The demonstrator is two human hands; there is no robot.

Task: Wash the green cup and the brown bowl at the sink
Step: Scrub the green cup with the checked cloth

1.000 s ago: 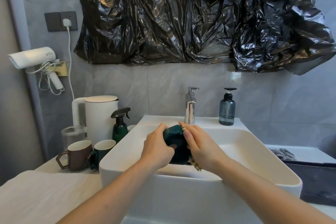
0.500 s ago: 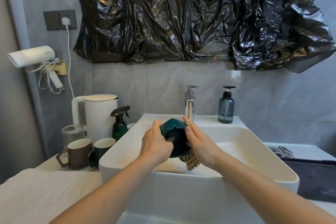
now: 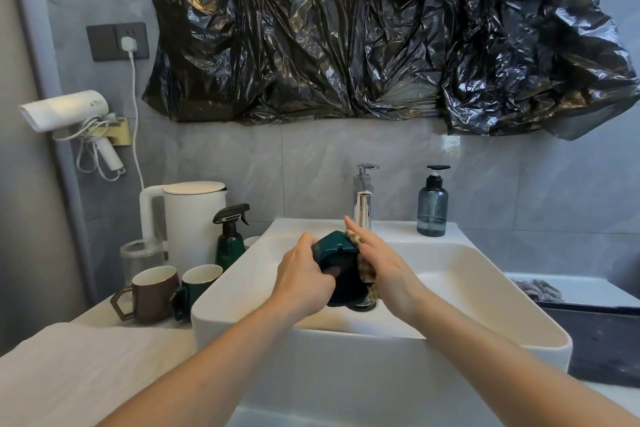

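Observation:
Over the white sink (image 3: 491,270) my left hand (image 3: 301,284) grips a dark green cup (image 3: 337,265) tipped on its side, its base facing me. My right hand (image 3: 388,270) holds a tan sponge (image 3: 367,272) against the cup's right side, fingers stretched up along it; its thumb is hidden. A brown mug (image 3: 149,295) and a second green mug (image 3: 199,286) stand upright on the counter left of the sink. I see no brown bowl.
A chrome faucet (image 3: 362,201) and a blue soap dispenser (image 3: 432,204) stand at the sink's back. On the left are a white kettle (image 3: 187,218), a green spray bottle (image 3: 230,241) and a glass jar (image 3: 140,253). A white towel (image 3: 69,374) covers the near-left counter.
My right hand has slid up the cup's side, and the sponge that hung below the cup now lies flat against it. The left hand keeps its grip.

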